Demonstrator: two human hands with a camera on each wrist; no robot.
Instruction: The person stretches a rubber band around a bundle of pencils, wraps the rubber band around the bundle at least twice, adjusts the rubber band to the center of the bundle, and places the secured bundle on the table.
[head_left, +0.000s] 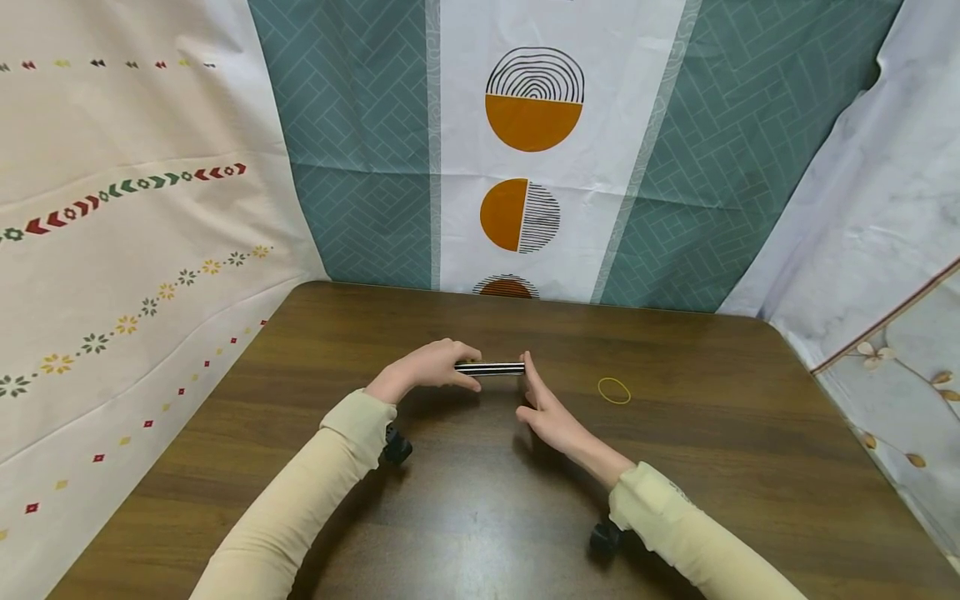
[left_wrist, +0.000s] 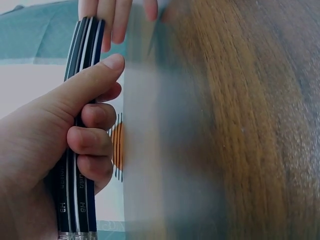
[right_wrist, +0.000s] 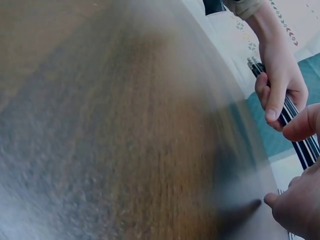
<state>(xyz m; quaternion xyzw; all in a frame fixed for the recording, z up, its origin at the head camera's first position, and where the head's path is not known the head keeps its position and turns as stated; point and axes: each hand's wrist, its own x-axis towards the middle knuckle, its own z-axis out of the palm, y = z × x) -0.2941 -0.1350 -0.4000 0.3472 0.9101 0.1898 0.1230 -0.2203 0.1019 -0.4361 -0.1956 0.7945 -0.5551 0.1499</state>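
My left hand (head_left: 429, 365) grips a bundle of several dark pencils (head_left: 491, 368) with pale stripes, held level above the table. In the left wrist view the thumb lies along the bundle and the fingers curl round it. HB lettering shows near the metal-capped ends (left_wrist: 77, 235) of the pencils. The flat palm side of my right hand (head_left: 553, 419) stands upright against the other ends, its fingers straight. A thin yellow rubber band (head_left: 614, 403) lies on the table to the right of my right hand.
The brown wooden table (head_left: 465, 517) spreads under both arms. Teal and white patterned cloth (head_left: 360, 217) hangs behind its far edge, with more cloth at both sides. Dark wrist cameras (head_left: 397, 446) sit under the sleeves, low over the tabletop.
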